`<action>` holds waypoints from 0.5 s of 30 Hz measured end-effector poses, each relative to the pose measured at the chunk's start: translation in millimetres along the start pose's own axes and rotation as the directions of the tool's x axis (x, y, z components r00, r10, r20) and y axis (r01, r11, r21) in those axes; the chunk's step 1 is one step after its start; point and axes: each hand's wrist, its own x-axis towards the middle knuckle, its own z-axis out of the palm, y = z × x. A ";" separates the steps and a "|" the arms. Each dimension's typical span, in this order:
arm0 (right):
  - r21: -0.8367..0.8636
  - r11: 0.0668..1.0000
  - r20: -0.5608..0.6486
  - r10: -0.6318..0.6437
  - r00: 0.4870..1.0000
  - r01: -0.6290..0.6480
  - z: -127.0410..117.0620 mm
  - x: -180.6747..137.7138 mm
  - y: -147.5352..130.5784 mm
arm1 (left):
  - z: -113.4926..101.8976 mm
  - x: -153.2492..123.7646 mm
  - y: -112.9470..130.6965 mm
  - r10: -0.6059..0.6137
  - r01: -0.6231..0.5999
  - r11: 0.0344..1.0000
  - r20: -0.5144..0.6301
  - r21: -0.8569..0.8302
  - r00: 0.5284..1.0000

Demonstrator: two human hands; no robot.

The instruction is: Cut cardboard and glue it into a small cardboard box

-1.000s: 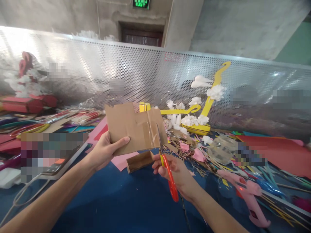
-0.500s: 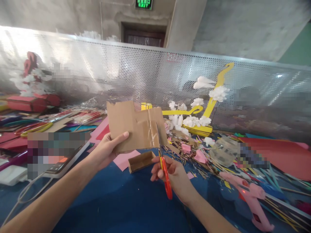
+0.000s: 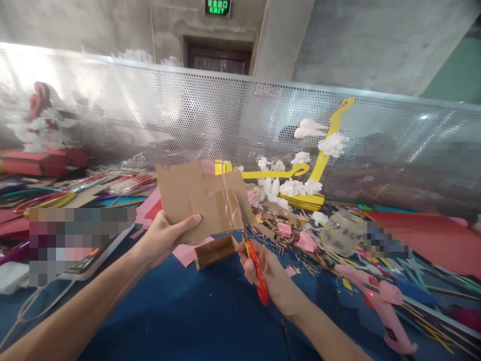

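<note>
My left hand (image 3: 165, 235) grips a flat piece of brown cardboard (image 3: 184, 195) by its lower left, thumb on the near face. Clear tape shines on the cardboard's right part. My right hand (image 3: 263, 268) is closed round the red handles of a pair of scissors (image 3: 259, 276). The blades point up and lie across the cardboard near its right end. Just below the cardboard, a small open cardboard box (image 3: 214, 253) rests on the blue tabletop (image 3: 165, 311), with a pink paper piece (image 3: 186, 254) beside it.
A pink glue gun (image 3: 379, 306) with a lit red light lies at the right. Paper scraps (image 3: 285, 229) and cardboard strips are heaped beyond my right hand. A yellow model with white tufts (image 3: 319, 165) stands behind, before a perforated metal panel (image 3: 180, 110). A cable (image 3: 37, 301) lies left.
The view has shifted slightly, so most things sit a little further left. My right hand has closed more round the scissors, and their blades look nearer together. The cardboard stays in my left hand.
</note>
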 end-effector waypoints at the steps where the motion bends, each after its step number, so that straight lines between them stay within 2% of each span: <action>1: -0.018 1.000 -0.008 -0.013 1.000 0.012 -0.2 -1.3 -0.2 | 0.1 -0.3 -0.9 -0.003 0.003 1.000 0.012 0.006 1.000; 8: -0.110 0.993 -0.081 -0.054 0.995 0.045 -4.0 -3.3 -3.0 | 2.3 -2.0 -6.7 -0.093 0.091 0.995 0.071 0.034 0.993; 15: 0.018 0.999 -0.102 -0.028 0.994 0.030 -1.8 4.3 -6.2 | 5.0 -2.8 -3.8 -0.069 0.066 0.996 0.063 0.052 0.996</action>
